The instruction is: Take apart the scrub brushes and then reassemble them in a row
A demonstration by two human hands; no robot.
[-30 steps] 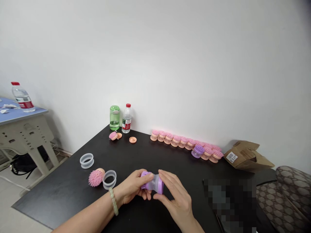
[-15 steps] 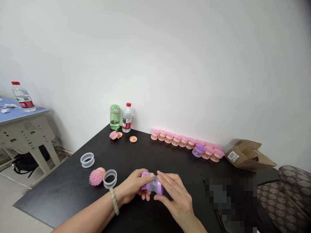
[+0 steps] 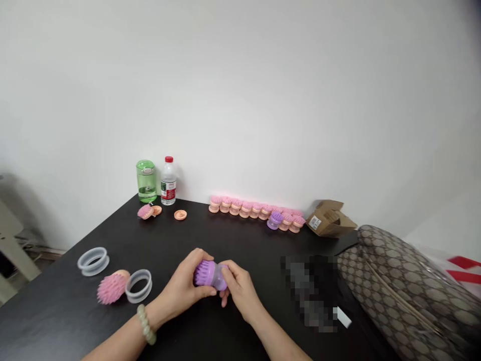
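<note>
A purple silicone scrubber brush (image 3: 205,274) with a clear middle lies sideways between my hands above the black table. Round its bristled end my left hand (image 3: 184,283) is closed, a beaded bracelet on the wrist. My right hand (image 3: 240,288) grips the clear collar and the other purple end with thumb and fingers. To the left lie a pink bristled brush head (image 3: 113,288) on its side and a clear ring (image 3: 139,286) beside it. A second clear ring (image 3: 93,261) sits farther left.
Along the wall runs a row of pink brushes (image 3: 245,208), with one purple brush (image 3: 275,220) in front. A green bottle (image 3: 146,181), water bottle (image 3: 169,181), peach disc (image 3: 180,215) and small pink brush part (image 3: 146,211) stand behind. At right are a cardboard box (image 3: 330,219) and patterned bag (image 3: 409,281).
The view has swung right, showing more of the bag. The purple brush has been turned, its bristles now facing up, and my right fingers have closed in around its clear part.
</note>
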